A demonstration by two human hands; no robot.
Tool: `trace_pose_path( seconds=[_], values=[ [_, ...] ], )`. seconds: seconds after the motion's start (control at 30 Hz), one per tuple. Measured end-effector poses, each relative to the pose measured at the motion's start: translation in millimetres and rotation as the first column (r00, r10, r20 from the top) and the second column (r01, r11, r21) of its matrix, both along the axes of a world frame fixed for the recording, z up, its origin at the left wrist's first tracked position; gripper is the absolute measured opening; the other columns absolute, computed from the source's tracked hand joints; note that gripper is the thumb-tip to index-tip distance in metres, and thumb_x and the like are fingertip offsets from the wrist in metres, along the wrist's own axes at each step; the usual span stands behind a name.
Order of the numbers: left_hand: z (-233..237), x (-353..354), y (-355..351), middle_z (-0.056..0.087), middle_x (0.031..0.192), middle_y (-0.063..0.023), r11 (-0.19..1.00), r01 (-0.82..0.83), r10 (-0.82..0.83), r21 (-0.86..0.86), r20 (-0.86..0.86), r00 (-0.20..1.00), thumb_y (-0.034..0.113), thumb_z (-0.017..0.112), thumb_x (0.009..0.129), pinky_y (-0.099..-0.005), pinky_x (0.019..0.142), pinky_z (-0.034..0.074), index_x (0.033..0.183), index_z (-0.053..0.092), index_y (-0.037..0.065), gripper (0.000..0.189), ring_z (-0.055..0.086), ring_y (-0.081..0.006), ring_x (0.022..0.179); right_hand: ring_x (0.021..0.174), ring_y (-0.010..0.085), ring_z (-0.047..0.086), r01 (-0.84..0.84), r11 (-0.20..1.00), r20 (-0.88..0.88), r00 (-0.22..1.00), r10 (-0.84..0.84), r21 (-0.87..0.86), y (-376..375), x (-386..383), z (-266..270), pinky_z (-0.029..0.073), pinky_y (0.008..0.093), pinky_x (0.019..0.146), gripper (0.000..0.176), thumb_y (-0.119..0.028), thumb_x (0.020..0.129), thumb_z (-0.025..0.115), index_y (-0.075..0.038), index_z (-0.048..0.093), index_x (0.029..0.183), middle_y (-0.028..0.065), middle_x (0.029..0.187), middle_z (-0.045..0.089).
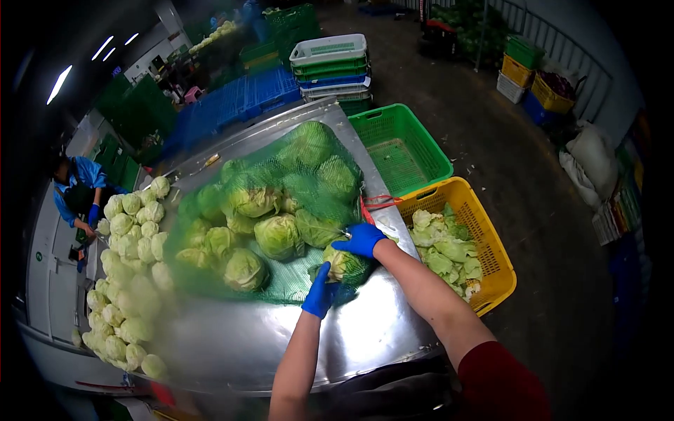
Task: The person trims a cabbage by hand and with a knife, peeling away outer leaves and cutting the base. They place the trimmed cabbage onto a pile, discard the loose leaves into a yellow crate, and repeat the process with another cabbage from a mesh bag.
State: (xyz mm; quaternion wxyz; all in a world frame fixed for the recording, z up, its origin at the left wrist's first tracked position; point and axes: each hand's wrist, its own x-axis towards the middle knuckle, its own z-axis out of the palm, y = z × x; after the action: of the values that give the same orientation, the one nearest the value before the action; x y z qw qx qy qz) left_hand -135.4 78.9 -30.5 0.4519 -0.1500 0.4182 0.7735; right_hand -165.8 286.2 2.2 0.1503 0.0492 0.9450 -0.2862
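Observation:
A cabbage (345, 264) lies at the near right corner of a green mesh bag (298, 275) on the metal table. My blue-gloved left hand (320, 292) grips its near left side, thumb upward; the other fingers are partly hidden behind mesh and cabbage. At the cabbage's upper right side, my blue-gloved right hand (362, 241) has its fingers closed. A small shiny bit shows by those fingertips, too small to name. Just left of my hands is another cabbage (279, 236), among several in and under the mesh. A red cord (379, 202) lies at the bag's right edge.
Right of the metal table (239, 337) stand a yellow crate (497, 247) holding loose leaves (446, 249) and a green crate (439, 156). Trimmed cabbages (126, 245) pile up on the left, near a co-worker (81, 184). Stacked crates (330, 49) stand behind.

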Motion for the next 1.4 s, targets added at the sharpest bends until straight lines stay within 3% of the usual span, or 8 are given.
trace_pose_path(
  seconds=[0.2, 0.33, 0.53, 0.67, 0.8, 1.0, 1.13, 1.4],
  values=[
    [-40.0, 17.4, -3.9, 0.050, 0.133, -0.0174, 0.841, -0.302, 0.252, 0.449, 0.169, 0.953, 0.046, 0.056, 0.091, -0.0445, 0.102, 0.043, 0.136, 0.041, 0.002, 0.065, 0.052, -0.0326, 0.119, 0.111, 0.0306, 0.058, 0.022, 0.985, -0.208, 0.976, -0.057, -0.171, -16.6, 37.7, -3.4, 0.046, 0.0404, 0.095, 0.076, -0.062, 0.077, 0.062, -0.005, 0.055, 0.127, 0.0165, 0.118, 0.062],
    [-25.3, 42.4, -17.7, 0.037, 0.143, -0.0214, 0.788, -0.425, 0.448, 0.445, 0.059, 0.892, 0.054, 0.055, 0.086, -0.0584, 0.106, 0.033, 0.139, 0.038, 0.006, 0.074, 0.040, -0.0398, 0.129, 0.106, 0.0268, 0.062, 0.020, 0.952, -0.306, 0.945, -0.118, -0.306, -39.1, 67.8, -19.8, 0.048, 0.0369, 0.091, 0.079, -0.053, 0.078, 0.068, -0.007, 0.042, 0.138, 0.0140, 0.116, 0.063],
    [-65.5, 37.0, -73.3, 0.047, 0.135, -0.0166, 0.620, -0.620, 0.755, 0.481, -0.149, 0.639, 0.045, 0.042, 0.094, -0.0520, 0.107, 0.029, 0.128, 0.049, 0.004, 0.054, 0.042, -0.0344, 0.125, 0.095, 0.0211, 0.066, 0.010, 0.759, -0.418, 0.830, -0.369, -0.651, -84.6, 128.9, -46.4, 0.052, 0.0323, 0.081, 0.051, -0.031, 0.085, 0.068, -0.010, 0.052, 0.129, 0.0129, 0.107, 0.066],
    [-19.0, 61.4, -106.3, 0.054, 0.129, -0.0170, 0.814, -0.467, 0.580, 0.345, -0.512, 0.633, 0.033, 0.053, 0.090, -0.0447, 0.109, 0.032, 0.119, 0.055, 0.002, 0.043, 0.047, -0.0296, 0.125, 0.086, 0.0128, 0.066, 0.441, 0.453, 0.275, 0.880, -0.387, -0.775, -90.1, 180.2, -28.9, 0.052, 0.0270, 0.076, 0.040, -0.032, 0.087, 0.068, -0.007, 0.057, 0.116, 0.0096, 0.094, 0.067],
    [5.4, 88.7, -111.2, 0.047, 0.136, -0.0145, 0.923, -0.230, -0.131, -0.309, -0.813, 0.567, 0.010, 0.077, 0.074, -0.0377, 0.108, 0.035, 0.131, 0.044, 0.001, 0.067, 0.046, -0.0257, 0.125, 0.086, 0.0116, 0.065, 0.342, 0.444, 0.139, 0.892, -0.429, -0.828, -89.8, 220.2, -62.3, 0.052, 0.0252, 0.077, 0.044, -0.034, 0.085, 0.071, -0.005, 0.057, 0.114, 0.0081, 0.094, 0.067],
    [-37.0, 139.7, -75.9, 0.037, 0.139, -0.0132, 0.896, -0.327, -0.093, -0.301, -0.847, 0.524, 0.014, 0.085, 0.067, -0.0361, 0.108, 0.034, 0.141, 0.029, 0.002, 0.093, 0.040, -0.0255, 0.128, 0.113, 0.0239, 0.059, 0.079, 0.771, -0.249, 0.921, -0.299, -0.632, -94.1, 207.4, -22.0, 0.047, 0.0324, 0.095, 0.064, -0.037, 0.079, 0.075, -0.005, 0.052, 0.130, 0.0148, 0.126, 0.058],
    [0.5, 157.3, -85.8, 0.036, 0.140, -0.0156, 0.939, -0.341, 0.253, -0.044, -0.581, 0.773, 0.006, 0.079, 0.072, -0.0413, 0.107, 0.037, 0.147, 0.019, 0.008, 0.096, 0.040, -0.0288, 0.129, 0.113, 0.0272, 0.058, 0.057, 0.860, -0.270, 0.937, -0.221, -0.508, -97.2, 201.2, -26.3, 0.047, 0.0340, 0.095, 0.069, -0.046, 0.079, 0.071, -0.007, 0.050, 0.132, 0.0141, 0.128, 0.057],
    [-14.6, 149.4, -88.2, 0.037, 0.141, -0.0150, 0.970, -0.244, 0.207, -0.013, -0.486, 0.849, 0.006, 0.079, 0.069, -0.0371, 0.104, 0.040, 0.148, 0.018, 0.003, 0.099, 0.044, -0.0262, 0.126, 0.094, 0.0207, 0.062, 0.322, 0.571, -0.064, 0.831, -0.553, -0.755, -112.1, 213.3, -52.7, 0.051, 0.0314, 0.082, 0.059, -0.033, 0.079, 0.076, 0.000, 0.055, 0.123, 0.0131, 0.109, 0.064]
  ],
)
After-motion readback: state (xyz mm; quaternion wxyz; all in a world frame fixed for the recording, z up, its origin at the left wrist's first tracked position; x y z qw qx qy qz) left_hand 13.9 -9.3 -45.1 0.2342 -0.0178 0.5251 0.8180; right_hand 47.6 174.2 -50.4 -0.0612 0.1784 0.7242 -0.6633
